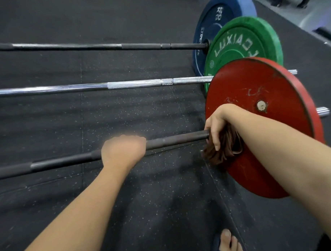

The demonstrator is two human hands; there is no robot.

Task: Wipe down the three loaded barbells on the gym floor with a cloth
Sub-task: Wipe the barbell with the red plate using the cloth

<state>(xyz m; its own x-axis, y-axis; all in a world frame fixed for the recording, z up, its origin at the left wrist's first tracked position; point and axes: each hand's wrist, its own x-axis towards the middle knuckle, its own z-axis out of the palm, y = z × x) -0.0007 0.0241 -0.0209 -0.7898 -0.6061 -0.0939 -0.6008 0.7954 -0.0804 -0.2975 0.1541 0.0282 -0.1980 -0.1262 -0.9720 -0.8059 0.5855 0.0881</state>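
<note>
Three barbells lie side by side on the black rubber floor. The nearest has a dark bar (176, 140) and a red plate (273, 132). My left hand (123, 151) grips this bar from above. My right hand (216, 127) holds a brown cloth (224, 148) bunched against the bar where it meets the red plate. The middle barbell has a chrome bar (133, 84) and a green plate (240, 47). The far one has a dark bar (102, 46) and a blue plate (217, 16).
Speckled black rubber flooring (144, 191) runs under everything. My foot in a sandal (227, 241) stands at the bottom edge near the red plate. Bar sleeve ends (322, 111) stick out to the right of the plates. A paler floor strip (311, 13) lies at top right.
</note>
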